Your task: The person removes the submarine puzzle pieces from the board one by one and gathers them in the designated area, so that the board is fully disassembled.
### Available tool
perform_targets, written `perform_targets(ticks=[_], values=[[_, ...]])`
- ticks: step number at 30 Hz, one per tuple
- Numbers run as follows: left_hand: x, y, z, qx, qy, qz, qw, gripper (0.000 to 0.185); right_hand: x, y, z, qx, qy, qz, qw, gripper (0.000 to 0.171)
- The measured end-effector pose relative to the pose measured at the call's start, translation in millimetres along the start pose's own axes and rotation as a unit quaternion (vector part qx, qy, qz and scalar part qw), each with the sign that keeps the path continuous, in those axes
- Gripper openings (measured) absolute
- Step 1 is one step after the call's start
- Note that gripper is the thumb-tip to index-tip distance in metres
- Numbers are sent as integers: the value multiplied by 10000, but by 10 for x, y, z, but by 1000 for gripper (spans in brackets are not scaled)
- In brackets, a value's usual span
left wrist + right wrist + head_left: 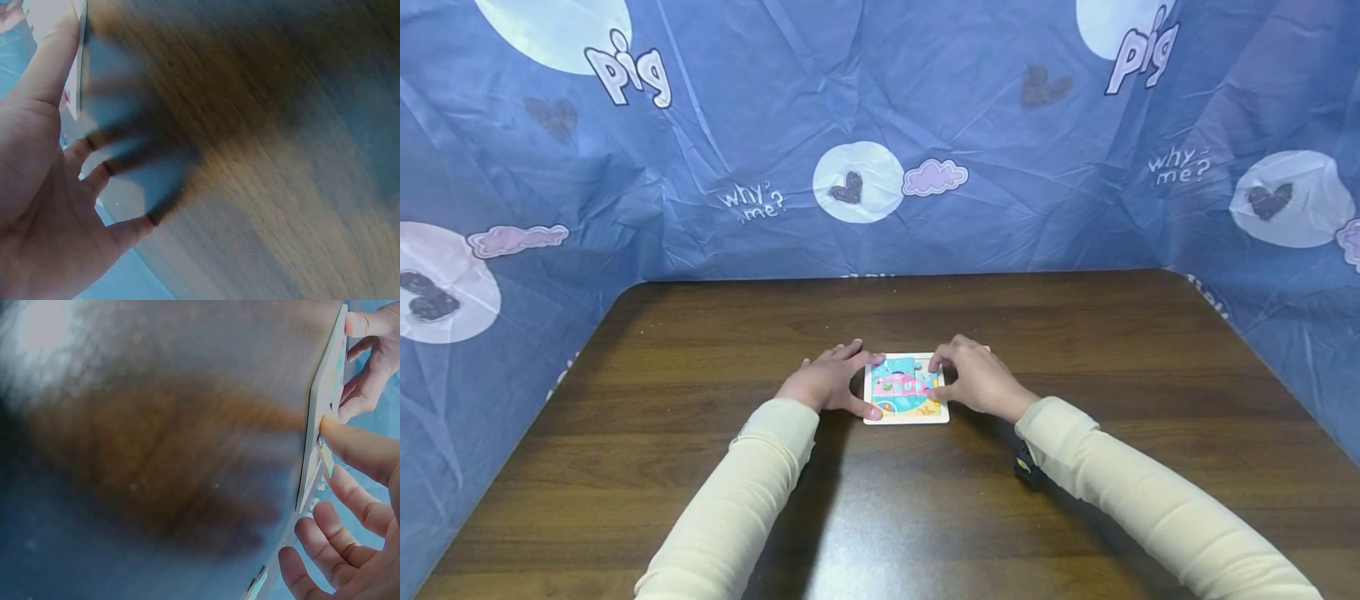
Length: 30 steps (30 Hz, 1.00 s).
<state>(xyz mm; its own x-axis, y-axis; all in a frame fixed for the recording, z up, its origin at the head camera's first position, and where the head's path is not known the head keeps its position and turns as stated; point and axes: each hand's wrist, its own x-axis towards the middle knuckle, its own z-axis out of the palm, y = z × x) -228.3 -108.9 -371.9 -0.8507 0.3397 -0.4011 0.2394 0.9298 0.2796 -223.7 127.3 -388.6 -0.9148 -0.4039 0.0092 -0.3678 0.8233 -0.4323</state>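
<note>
A square jigsaw puzzle [901,392] with a pale frame and a pink and blue picture lies flat on the table. The left hand [830,382] is spread at its left side, with thumb and index finger resting on the frame's left corners. In the left wrist view, the other fingers of the left hand [56,200] reach to the tabletop. The right hand [981,379] pinches a small puzzle piece [326,457] between thumb and index finger, over the puzzle's right part. That piece sits tilted in the right wrist view, its picture mostly hidden.
Another flat piece [256,584] lies on the table beyond the right hand, largely covered by it in the head view. The brown wooden table [715,325] is bounded by a blue printed cloth [1000,108] at the back and sides.
</note>
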Motion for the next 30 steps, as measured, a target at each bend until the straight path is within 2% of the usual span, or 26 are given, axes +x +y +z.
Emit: perform_targets(ticks=[10,23,27,30], values=[[1,3,-7,-1,-56,-52,10000,92,2,12,21,-3,88,-84,9999,32],[-12,-1,-4,-12,-2,46,10000,92,-18,-6,28,-205,49,-329,9992,31],[-14,-6,-7,0,-10,34,10000,92,-25,12,13,-206,53,-375,9991,24],[-14,-6,-4,18,-20,20,10000,92,-30,59,-15,77,27,-425,9991,16]])
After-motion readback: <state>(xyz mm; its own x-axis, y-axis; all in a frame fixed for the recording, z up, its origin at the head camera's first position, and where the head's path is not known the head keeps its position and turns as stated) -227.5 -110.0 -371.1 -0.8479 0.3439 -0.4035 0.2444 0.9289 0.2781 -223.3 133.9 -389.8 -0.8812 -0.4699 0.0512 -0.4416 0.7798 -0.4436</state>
